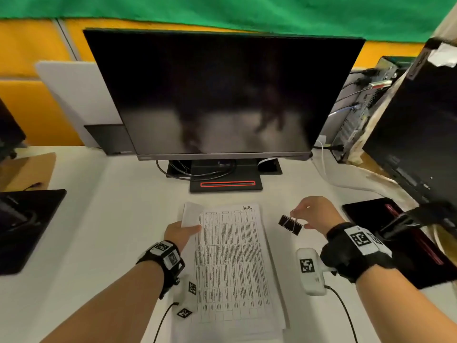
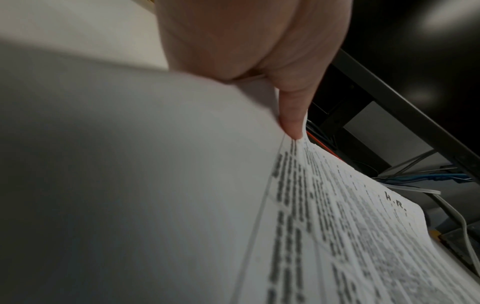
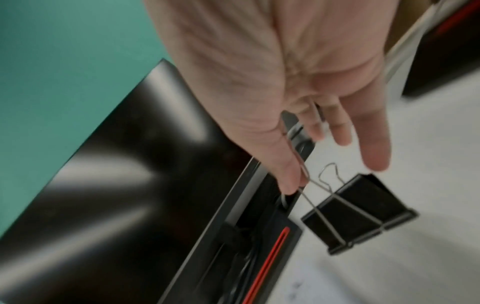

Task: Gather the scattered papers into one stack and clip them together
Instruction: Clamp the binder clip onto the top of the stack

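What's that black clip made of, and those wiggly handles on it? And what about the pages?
The binder clip looks like thin folded metal with a smooth black painted finish, judging by its crisp edges. Its handles seem to be bare silvery wire, shiny and bent into loops. The stack of papers looks like plain matte white paper: printed, thin, one corner bending up.

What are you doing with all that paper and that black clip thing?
A person is tidying papers at a desk in front of a dark monitor. The papers already lie in one stack. The left hand pinches the stack's far left corner and lifts it a little. The right hand holds a black binder clip by one wire handle, in the air beside the stack. The clip is not on the papers yet.
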Demonstrator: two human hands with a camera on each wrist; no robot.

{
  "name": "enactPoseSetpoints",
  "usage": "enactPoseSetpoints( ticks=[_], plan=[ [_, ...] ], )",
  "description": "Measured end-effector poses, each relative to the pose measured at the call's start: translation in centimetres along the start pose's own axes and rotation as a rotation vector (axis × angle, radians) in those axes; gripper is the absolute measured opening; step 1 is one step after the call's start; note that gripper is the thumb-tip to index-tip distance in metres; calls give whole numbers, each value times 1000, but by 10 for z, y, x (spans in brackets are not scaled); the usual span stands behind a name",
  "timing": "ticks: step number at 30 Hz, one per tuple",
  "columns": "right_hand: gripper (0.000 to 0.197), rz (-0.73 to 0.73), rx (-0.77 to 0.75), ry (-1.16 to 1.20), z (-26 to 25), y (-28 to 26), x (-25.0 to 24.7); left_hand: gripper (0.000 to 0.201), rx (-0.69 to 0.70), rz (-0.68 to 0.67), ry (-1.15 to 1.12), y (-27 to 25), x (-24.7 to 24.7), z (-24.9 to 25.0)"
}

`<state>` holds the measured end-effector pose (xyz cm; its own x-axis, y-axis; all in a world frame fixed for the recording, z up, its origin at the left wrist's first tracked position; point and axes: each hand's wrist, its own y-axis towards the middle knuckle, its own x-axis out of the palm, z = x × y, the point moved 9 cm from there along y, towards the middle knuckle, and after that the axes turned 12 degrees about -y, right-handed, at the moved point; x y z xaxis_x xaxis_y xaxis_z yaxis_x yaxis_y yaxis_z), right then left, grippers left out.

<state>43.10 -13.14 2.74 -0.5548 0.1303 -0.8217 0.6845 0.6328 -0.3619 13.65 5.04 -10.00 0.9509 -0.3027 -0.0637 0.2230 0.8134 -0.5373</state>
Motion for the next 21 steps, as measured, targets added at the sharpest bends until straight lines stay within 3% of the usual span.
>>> enactPoseSetpoints(
  ticks=[2, 4, 8, 11, 14, 16, 21],
  plan=[
    [17, -121, -26, 255, -26, 4, 20, 45, 1, 9, -29, -1, -3, -1],
    [18, -162, -52, 334, -46, 9, 40, 43, -6, 6, -56, -2, -4, -1],
    [28, -85, -195, 64, -76, 21, 73, 42, -18, -1, -78, -3, -3, -1],
    [22, -74, -249, -105, -83, 22, 92, 41, -24, 0, -91, -2, -2, -1],
    [12, -73, -288, -36, -85, 23, 97, 39, -27, -7, -83, -1, -2, -1],
    [34, -145, -249, 61, -78, 28, 102, 38, -26, -7, -78, 0, -2, -1],
    [21, -260, -169, -68, -65, 36, 112, 34, -30, -15, -94, 1, 1, 0]
  ],
)
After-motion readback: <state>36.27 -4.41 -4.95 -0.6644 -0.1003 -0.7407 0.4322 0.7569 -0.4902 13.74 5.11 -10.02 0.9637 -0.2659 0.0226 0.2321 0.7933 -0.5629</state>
